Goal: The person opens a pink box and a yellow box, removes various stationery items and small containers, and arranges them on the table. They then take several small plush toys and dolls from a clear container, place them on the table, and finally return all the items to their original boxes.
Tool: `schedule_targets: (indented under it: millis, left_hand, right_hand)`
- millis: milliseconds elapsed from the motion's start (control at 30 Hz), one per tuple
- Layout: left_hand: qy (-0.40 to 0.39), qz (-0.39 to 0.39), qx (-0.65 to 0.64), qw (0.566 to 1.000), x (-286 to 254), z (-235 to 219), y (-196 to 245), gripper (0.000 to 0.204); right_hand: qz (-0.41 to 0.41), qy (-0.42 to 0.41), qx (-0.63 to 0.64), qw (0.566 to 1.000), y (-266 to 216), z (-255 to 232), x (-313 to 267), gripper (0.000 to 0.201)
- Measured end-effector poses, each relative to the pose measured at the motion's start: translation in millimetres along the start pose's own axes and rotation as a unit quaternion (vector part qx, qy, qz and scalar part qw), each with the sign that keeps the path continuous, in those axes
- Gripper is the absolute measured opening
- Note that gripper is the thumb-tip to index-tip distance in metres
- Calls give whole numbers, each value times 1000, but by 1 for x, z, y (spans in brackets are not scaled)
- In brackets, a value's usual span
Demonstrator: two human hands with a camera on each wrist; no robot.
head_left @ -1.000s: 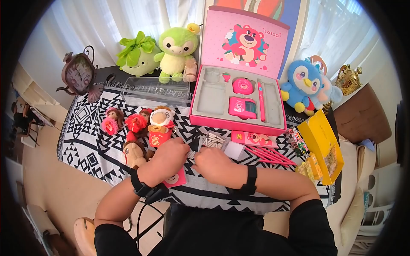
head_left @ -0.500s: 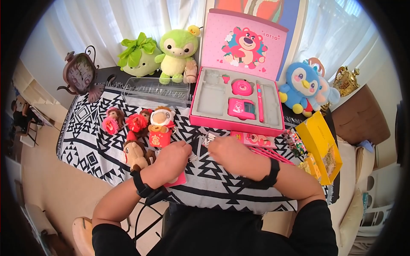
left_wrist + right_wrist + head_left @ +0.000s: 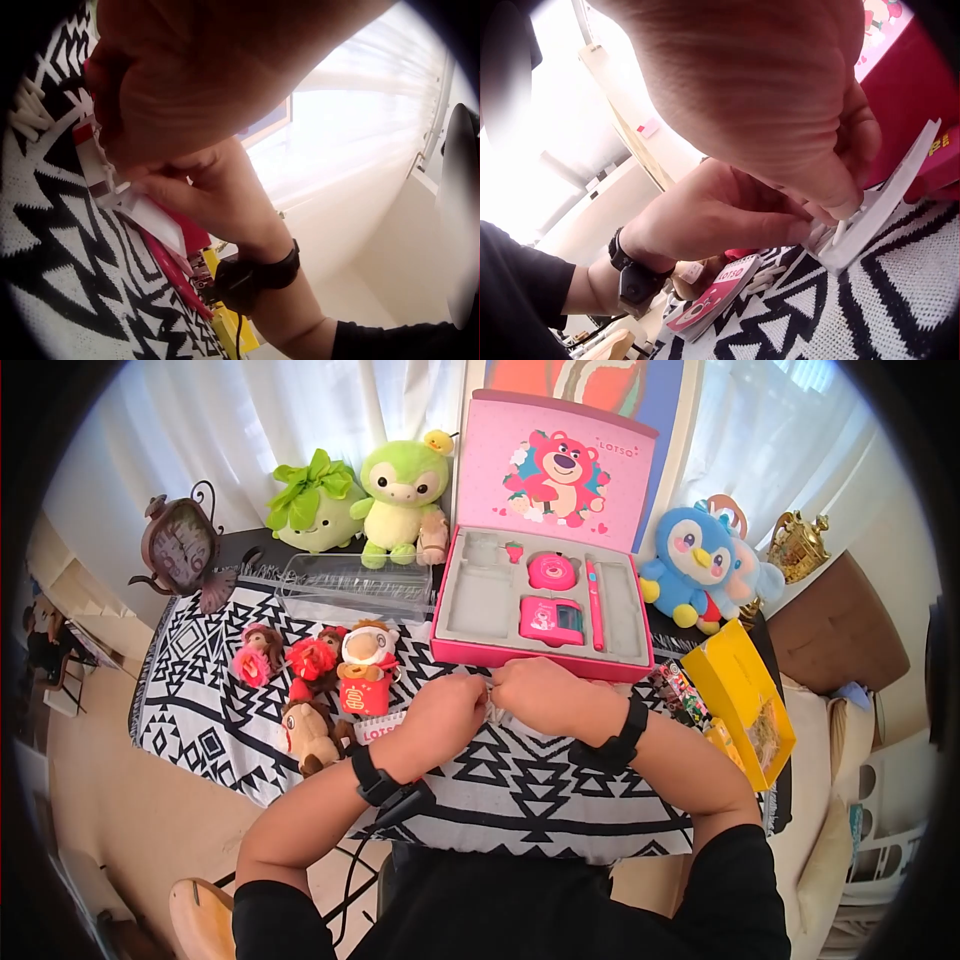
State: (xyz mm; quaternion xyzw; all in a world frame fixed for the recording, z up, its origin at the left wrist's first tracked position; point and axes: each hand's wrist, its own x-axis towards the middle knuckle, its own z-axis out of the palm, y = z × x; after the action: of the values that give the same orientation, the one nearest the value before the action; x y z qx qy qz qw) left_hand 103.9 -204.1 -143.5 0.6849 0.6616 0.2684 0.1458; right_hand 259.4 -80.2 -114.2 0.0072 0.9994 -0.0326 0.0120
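Observation:
Both hands meet over a small clear plastic box (image 3: 832,255) with short white sticks inside, its lid (image 3: 900,187) raised. My right hand (image 3: 545,695) reaches in with bent fingers; a white stick (image 3: 841,228) shows under its thumb tip. The left hand (image 3: 455,710) comes in from the left, fingertips pinched at the box's edge among small white pieces (image 3: 114,180). What exactly the left fingers pinch I cannot tell. Several loose white sticks (image 3: 766,277) lie on the patterned cloth, beside a spiral LOTSO notebook (image 3: 716,292).
Behind the hands stands an open pink gift box (image 3: 540,658) with pink gadgets in its insert. Small plush toys (image 3: 365,660) sit at the left, larger plush (image 3: 404,490) at the back. A yellow box (image 3: 745,705) stands at the right. Pink pencils (image 3: 176,274) lie near the plastic box.
The right hand has gone from beside the loose sticks up to the plastic box. Later the left hand has moved right to join it, uncovering the notebook.

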Motion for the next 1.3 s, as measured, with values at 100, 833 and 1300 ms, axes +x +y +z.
schedule_targets:
  millis: [100, 833, 1300]
  left_hand:
    - [-4, 8, 24, 1000, 6, 10, -2, 11]
    - [-59, -9, 124, 990, -29, -58, -39, 10]
    - [-51, -34, 174, 983, -49, -21, -31, 10]
  right_hand:
    - [-23, 3, 19, 1000, 3, 13, 1, 13]
    - [-1, 61, 108, 992, -42, 5, 23, 9]
    - [39, 9, 64, 997, -55, 17, 44, 14]
